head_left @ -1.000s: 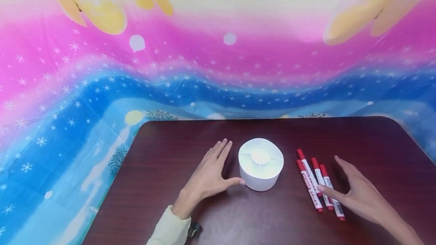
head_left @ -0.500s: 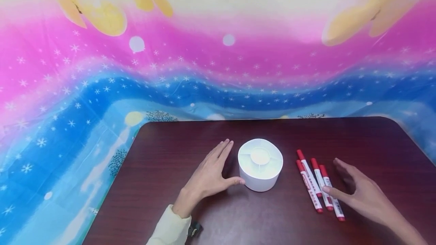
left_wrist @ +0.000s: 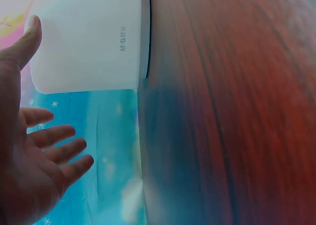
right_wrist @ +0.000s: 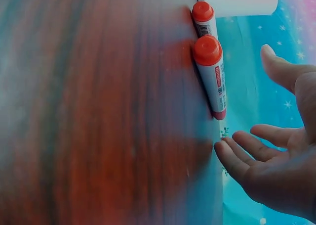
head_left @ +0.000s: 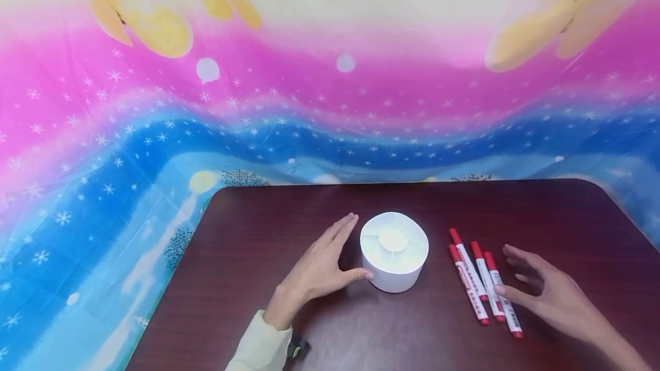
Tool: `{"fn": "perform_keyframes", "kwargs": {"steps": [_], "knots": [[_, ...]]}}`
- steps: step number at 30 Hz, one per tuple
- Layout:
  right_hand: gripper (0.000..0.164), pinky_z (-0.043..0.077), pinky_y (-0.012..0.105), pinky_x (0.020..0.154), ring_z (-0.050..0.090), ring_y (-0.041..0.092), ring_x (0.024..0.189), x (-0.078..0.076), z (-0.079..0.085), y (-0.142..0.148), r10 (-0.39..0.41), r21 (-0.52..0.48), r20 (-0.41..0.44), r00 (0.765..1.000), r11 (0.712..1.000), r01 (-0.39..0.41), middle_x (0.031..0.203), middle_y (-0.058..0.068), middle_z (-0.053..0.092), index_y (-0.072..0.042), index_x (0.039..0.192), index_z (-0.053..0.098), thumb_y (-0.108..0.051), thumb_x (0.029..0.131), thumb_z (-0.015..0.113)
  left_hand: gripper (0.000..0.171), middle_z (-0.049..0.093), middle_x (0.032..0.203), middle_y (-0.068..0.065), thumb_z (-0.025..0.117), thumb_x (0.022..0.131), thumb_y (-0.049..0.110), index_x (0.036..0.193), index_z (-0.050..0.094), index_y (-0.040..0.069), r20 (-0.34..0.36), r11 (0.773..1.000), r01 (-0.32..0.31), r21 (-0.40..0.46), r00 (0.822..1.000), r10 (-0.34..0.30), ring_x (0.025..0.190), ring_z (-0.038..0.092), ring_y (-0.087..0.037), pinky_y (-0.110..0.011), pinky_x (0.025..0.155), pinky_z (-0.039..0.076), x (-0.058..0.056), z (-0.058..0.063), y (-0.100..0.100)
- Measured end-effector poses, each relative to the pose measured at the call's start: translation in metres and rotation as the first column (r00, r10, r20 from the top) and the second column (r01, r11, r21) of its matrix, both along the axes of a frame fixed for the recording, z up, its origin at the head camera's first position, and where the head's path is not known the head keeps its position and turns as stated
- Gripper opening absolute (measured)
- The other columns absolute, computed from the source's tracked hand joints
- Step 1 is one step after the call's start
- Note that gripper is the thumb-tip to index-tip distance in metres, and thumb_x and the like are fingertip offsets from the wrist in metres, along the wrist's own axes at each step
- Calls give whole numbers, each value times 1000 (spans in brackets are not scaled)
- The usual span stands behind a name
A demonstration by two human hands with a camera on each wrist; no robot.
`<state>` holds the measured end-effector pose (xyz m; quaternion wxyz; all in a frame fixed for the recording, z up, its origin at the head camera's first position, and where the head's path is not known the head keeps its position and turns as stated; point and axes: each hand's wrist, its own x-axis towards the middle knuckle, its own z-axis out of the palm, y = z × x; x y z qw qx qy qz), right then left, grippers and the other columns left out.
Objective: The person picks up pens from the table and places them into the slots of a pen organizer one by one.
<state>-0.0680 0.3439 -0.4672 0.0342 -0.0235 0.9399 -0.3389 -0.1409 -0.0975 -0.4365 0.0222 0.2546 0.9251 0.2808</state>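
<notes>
A round white pen holder [head_left: 394,279] with inner dividers and a central cup stands upright on the table. My left hand [head_left: 317,268] is at its left side, fingers extended, the thumb tip right at its wall. In the left wrist view the pen holder [left_wrist: 89,42] shows small printed lettering, and the thumb overlaps it. Several white markers [head_left: 487,288] with red caps lie in a loose bundle to the right of the holder. My right hand [head_left: 557,296] hovers beside them with thumb and fingers spread, holding nothing. Two markers [right_wrist: 212,74] show in the right wrist view.
The dark red-brown wooden table [head_left: 247,233] has rounded back corners. Behind it hangs a colourful cloth [head_left: 309,113] with snowflakes, pink and blue bands. A small black object [head_left: 298,349] sits by the left sleeve [head_left: 260,345].
My right hand has drifted slightly right, away from the markers, its thumb moving off the middle of the bundle. The left hand has barely moved; the pen holder and markers stay in place.
</notes>
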Motion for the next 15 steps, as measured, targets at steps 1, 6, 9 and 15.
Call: {"fn": "perform_keyframes", "kwargs": {"steps": [1, 6, 9, 15], "knots": [[91, 63, 19, 75, 66, 57, 121, -1, -1, 1, -2, -4, 7, 1000, 1000, 2, 152, 37, 53, 3, 161, 40, -33, 93, 87, 115, 27, 179, 6, 82, 84, 70, 173, 19, 32, 6, 1000, 7, 11, 1000, -7, 164, 31, -20, -52, 128, 40, 0, 0, 0], [82, 62, 18, 73, 76, 10, 101, -2, -4, 2, -3, -18, -15, 1000, 1000, 3, 142, 33, 64, 4, 154, 51, -29, 90, 90, 114, 29, 178, 6, 84, 84, 66, 173, 21, 31, 38, 998, 32, 50, 999, -34, 164, 32, -19, -51, 130, 38, -3, -1, 2], [78, 59, 16, 70, 63, -14, 92, -2, -5, 1, 1, -36, -37, 999, 999, -2, 136, 30, 69, 5, 149, 56, -25, 87, 92, 114, 32, 177, 4, 86, 83, 64, 173, 24, 28, 58, 996, 39, 77, 997, -43, 163, 34, -21, -53, 130, 37, -4, -3, 4], [79, 50, 16, 70, 64, -12, 86, -6, 0, 1, -15, 24, 21, 1000, 1000, 14, 127, 20, 76, 2, 148, 59, -34, 87, 92, 114, 38, 174, 1, 90, 82, 58, 172, 28, 26, 93, 988, 50, 147, 994, -64, 161, 38, -24, -56, 128, 39, -7, -6, 7]]}}
